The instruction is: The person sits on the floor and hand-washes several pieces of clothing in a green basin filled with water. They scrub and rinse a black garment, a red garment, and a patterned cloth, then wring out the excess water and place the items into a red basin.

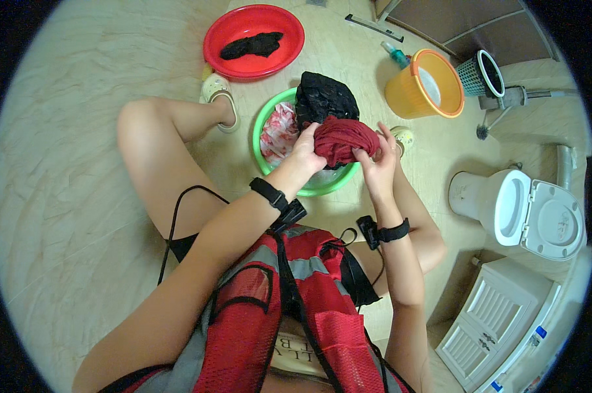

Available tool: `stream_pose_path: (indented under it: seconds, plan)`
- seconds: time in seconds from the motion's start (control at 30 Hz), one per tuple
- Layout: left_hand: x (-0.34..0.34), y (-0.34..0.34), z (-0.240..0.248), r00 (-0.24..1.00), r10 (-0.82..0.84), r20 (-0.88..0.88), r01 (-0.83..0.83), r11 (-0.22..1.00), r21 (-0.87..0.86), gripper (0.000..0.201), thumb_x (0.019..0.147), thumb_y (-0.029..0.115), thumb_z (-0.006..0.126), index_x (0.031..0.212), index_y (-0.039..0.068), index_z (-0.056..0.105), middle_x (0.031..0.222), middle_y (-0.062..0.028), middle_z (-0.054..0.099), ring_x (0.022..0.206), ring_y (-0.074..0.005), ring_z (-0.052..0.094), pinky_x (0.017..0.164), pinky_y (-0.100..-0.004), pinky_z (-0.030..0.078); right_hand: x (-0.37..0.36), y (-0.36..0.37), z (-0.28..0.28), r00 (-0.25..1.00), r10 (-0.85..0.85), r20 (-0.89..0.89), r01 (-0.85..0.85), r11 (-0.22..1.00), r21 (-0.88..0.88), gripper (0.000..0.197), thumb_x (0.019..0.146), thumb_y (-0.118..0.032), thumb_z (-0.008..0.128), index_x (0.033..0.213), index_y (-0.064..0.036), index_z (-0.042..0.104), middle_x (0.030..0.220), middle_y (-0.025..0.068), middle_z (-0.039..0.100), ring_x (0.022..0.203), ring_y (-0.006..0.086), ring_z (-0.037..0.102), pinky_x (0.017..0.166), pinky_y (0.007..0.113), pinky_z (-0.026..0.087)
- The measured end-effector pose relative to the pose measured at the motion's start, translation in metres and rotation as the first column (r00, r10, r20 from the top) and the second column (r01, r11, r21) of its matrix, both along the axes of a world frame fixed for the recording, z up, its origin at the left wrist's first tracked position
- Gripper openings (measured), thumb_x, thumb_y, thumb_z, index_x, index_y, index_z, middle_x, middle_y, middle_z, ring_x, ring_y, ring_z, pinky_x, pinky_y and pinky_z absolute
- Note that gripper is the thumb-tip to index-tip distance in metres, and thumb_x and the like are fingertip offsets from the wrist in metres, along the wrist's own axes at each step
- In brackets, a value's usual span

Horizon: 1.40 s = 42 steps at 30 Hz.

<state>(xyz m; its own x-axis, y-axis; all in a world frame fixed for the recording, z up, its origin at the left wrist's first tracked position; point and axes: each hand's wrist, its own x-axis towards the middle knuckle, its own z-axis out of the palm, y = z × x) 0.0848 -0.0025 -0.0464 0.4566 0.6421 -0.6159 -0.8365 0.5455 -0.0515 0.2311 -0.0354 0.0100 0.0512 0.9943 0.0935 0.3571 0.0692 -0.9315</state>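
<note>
Dark red cloth (343, 141) is clasped between my left hand (307, 148) and right hand (380, 166), over the green basin (323, 190).

You can reach through the upper centre, between red basin (251, 65) and orange bucket (404, 93) (black garment (323, 95) bulges below).

Moderate, fairly even indoor light. White toilet (474, 196) reads bright; dark, shadowy patch between it and pale cabinet (496, 304) below. Fisheye bends edges right of toilet, black rim. Mostly sharp.
</note>
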Motion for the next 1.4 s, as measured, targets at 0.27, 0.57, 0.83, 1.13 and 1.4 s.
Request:
stream_pose_path:
  seconds: [0.27, 0.57, 0.83, 1.13, 1.4]
  plan:
    - [0.015, -0.015, 0.016, 0.993, 0.043, -0.109, -0.035, 0.997, 0.071, 0.029, 0.094, 0.022, 0.035, 0.109, 0.007, 0.055, 0.108, -0.0109, 0.06, 0.098, -0.0234, 0.059, 0.088, -0.0374, 0.048, -0.018, -0.003, -0.011, 0.803, 0.212, 0.557, -0.436, 0.847, 0.305, 0.091, 0.05, 0.001, 0.073, 0.132, -0.0116, 0.037, 0.141, 0.02, 0.023, 0.121, 0.0404, 0.034, 0.098, 0.045, 0.035]
    - [0.008, -0.024, -0.002, 0.548, 0.448, -0.706, -0.103, 0.874, 0.474, 0.026, 0.083, 0.003, 0.05, 0.109, 0.006, 0.047, 0.1, -0.0047, 0.053, 0.09, -0.016, 0.054, 0.083, -0.033, 0.046, -0.033, 0.019, -0.058, 0.969, 0.154, 0.196, -0.168, 0.984, 0.057, 0.01, 0.061, -0.001, 0.062, 0.071, 0.0003, 0.06, 0.064, 0.013, 0.062, 0.053, 0.0299, 0.058, 0.051, 0.033, 0.045]
    - [-0.01, -0.009, 0.022, 0.794, 0.292, -0.533, 0.022, 0.863, 0.505, 0.024, 0.084, 0.008, 0.052, 0.107, 0.002, 0.047, 0.095, -0.0093, 0.057, 0.083, -0.0205, 0.062, 0.071, -0.033, 0.052, -0.033, 0.029, -0.036, 0.804, 0.006, -0.595, -0.493, 0.567, -0.66, 0.032, 0.05, 0.011, 0.05, 0.078, -0.0017, 0.058, 0.068, 0.0035, 0.056, 0.06, 0.0165, 0.057, 0.055, 0.027, 0.046]
    - [-0.013, 0.012, 0.021, 0.688, 0.273, -0.672, -0.021, 0.934, 0.358, 0.021, 0.078, 0.013, 0.067, 0.094, 0.007, 0.055, 0.078, -0.0044, 0.059, 0.063, -0.0152, 0.058, 0.055, -0.0288, 0.05, -0.032, 0.024, -0.026, 0.864, 0.248, -0.438, -0.467, 0.722, -0.511, 0.069, 0.061, -0.008, 0.072, 0.12, 0.0062, 0.041, 0.112, 0.0157, 0.053, 0.1, 0.0244, 0.054, 0.091, 0.032, 0.041]
    - [-0.008, 0.032, 0.02, 0.834, 0.214, -0.509, -0.31, 0.945, -0.109, 0.014, 0.081, 0.021, 0.063, 0.08, 0.01, 0.055, 0.072, -0.0067, 0.059, 0.06, -0.0222, 0.057, 0.055, -0.0363, 0.05, -0.054, -0.02, -0.003, 0.812, 0.235, 0.534, -0.402, 0.889, 0.219, 0.11, 0.047, -0.007, 0.081, 0.137, -0.0022, 0.019, 0.14, 0.0259, 0.016, 0.123, 0.0428, 0.031, 0.1, 0.048, 0.031]
